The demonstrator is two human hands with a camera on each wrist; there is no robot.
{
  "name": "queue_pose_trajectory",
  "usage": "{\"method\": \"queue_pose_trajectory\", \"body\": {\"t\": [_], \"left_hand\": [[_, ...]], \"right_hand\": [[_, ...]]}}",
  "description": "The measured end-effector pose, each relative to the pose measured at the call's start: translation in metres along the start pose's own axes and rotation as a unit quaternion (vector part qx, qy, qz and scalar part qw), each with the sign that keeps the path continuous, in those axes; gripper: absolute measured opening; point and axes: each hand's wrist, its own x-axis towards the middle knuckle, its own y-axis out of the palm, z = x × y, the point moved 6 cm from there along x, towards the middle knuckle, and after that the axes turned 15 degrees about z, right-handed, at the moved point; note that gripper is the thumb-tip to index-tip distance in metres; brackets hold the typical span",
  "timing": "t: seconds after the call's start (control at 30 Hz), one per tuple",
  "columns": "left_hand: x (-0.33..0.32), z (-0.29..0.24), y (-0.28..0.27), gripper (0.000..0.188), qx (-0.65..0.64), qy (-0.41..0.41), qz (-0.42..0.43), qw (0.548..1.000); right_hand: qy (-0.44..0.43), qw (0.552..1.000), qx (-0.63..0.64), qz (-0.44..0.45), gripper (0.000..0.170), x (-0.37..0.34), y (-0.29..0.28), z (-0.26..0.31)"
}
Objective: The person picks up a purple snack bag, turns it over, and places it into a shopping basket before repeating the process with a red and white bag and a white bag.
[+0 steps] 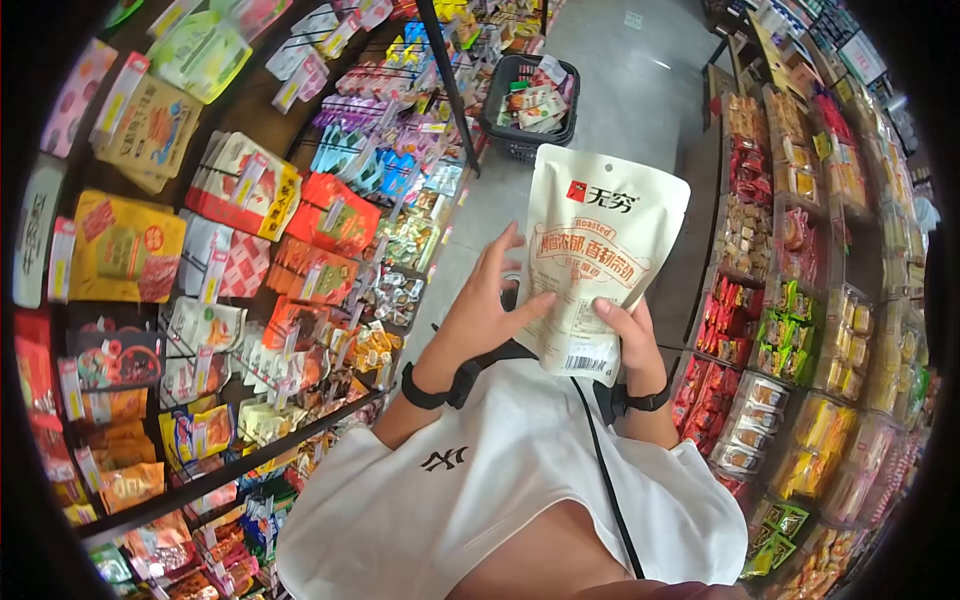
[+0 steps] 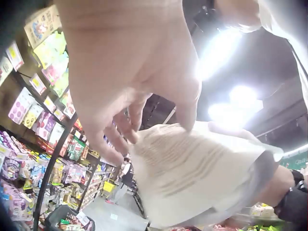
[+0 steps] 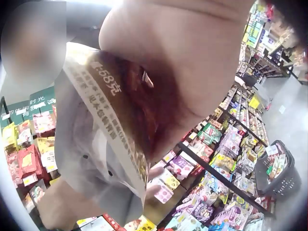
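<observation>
A cream snack pouch (image 1: 600, 250) with brown print and a barcode is held up in front of the chest. My right hand (image 1: 635, 335) grips its lower right side, thumb on the printed face and fingers behind. In the right wrist view that hand (image 3: 178, 62) wraps the pouch (image 3: 103, 96), whose other face has a brown band. At the left edge, my left hand (image 1: 490, 295) has its fingers spread and its thumb touching the pouch. The left wrist view shows this hand (image 2: 134, 62) over the pouch (image 2: 192, 168), fingertips near its edge.
Packed snack racks (image 1: 240, 270) stand on the left, fronted by a black rail (image 1: 445, 80). Clear bins of wrapped snacks (image 1: 790, 330) line the right. A dark shopping basket (image 1: 505, 140) holding several packs sits on the grey aisle floor (image 1: 630, 90) ahead.
</observation>
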Motion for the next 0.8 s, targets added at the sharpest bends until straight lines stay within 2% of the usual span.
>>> {"method": "queue_pose_trajectory", "body": {"t": [0.07,0.1,0.23,0.33,0.37,0.5,0.8], "left_hand": [[0.021,0.011,-0.003,0.101,-0.095,-0.056,0.076,0.991],[0.03,0.01,-0.007,0.099,-0.058,-0.063,0.085,0.993],[0.075,0.018,-0.033,0.089,-0.103,-0.016,0.039,0.994],[0.112,0.02,-0.053,0.087,-0.125,0.004,0.004,0.992],[0.126,0.021,-0.058,0.085,-0.125,-0.001,0.007,0.992],[0.179,0.031,-0.063,0.081,-0.126,0.0,0.026,0.992],[0.316,0.026,-0.034,0.077,-0.122,-0.032,0.147,0.981]], "right_hand": [[-0.001,1.0,-0.021,-0.003,0.047,0.021,-0.009,0.016],[-0.006,0.999,-0.026,-0.031,0.046,0.034,-0.012,0.024],[0.041,0.994,-0.101,-0.024,0.04,0.083,-0.053,0.039],[0.075,0.981,-0.169,-0.065,0.039,0.115,-0.086,0.052],[0.053,0.979,-0.181,-0.079,0.038,0.126,-0.095,0.057],[0.051,0.977,-0.174,-0.11,0.038,0.15,-0.128,0.069],[0.024,0.974,-0.106,-0.2,0.04,0.162,-0.223,0.095]]}}
